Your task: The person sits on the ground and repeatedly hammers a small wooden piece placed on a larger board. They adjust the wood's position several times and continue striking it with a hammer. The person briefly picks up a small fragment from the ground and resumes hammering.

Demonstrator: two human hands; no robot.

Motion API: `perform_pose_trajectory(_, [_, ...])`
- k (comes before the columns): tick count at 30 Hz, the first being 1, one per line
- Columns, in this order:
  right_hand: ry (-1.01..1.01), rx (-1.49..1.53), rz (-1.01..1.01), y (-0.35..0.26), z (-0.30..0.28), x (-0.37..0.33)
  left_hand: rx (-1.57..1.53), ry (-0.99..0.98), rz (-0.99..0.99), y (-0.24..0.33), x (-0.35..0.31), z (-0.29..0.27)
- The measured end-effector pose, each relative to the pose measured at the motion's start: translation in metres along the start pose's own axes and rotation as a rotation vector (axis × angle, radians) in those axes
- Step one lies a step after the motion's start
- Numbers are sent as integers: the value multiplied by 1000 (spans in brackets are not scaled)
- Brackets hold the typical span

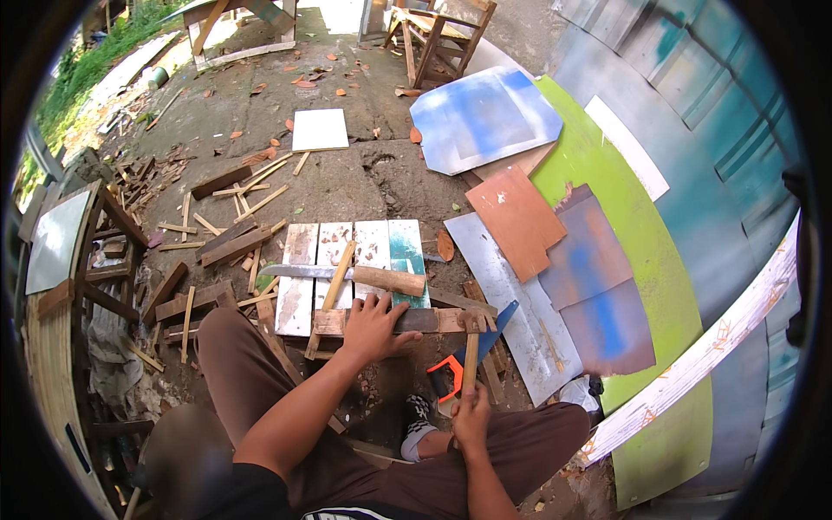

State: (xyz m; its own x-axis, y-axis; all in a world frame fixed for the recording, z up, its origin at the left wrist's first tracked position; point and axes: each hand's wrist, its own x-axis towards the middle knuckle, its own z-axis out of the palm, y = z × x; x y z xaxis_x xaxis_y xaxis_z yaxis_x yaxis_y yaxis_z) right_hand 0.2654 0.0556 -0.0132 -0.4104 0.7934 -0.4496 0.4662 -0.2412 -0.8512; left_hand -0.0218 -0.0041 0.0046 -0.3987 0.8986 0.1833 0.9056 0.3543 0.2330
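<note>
A short length of wood (438,321) with a dark middle lies along the near edge of a low slatted bench (299,247). My left hand (373,328) holds it down, fingers spread over its far edge and thumb along its near side. In my right hand (471,420) is a hammer (471,364), gripped low on its wooden handle; its head is at the wood's right end. A large knife (390,280) with a thick wooden handle rests across the bench, and a thin wooden stick (339,276) crosses its blade.
A handsaw (445,377) with an orange handle lies right of my foot. Scrap wood (234,247) litters the ground at left, beside a wooden frame (108,251). Painted sheets (598,295) lie at right; a wooden chair (439,39) stands behind.
</note>
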Motion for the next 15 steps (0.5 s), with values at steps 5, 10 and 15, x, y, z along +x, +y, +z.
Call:
perform_pose_trajectory(5, [442,-678,-865,-38,-16,-25,-39,-14,-17,19,-6,10])
perform_pose_trajectory(10, [-44,-237,-544,-40,-32,-27,-30,-6,1,18,-9,15])
perform_pose_trajectory(15, [-396,154,-367,-42,-63,-19,-50,-104,-8,18,-4,4])
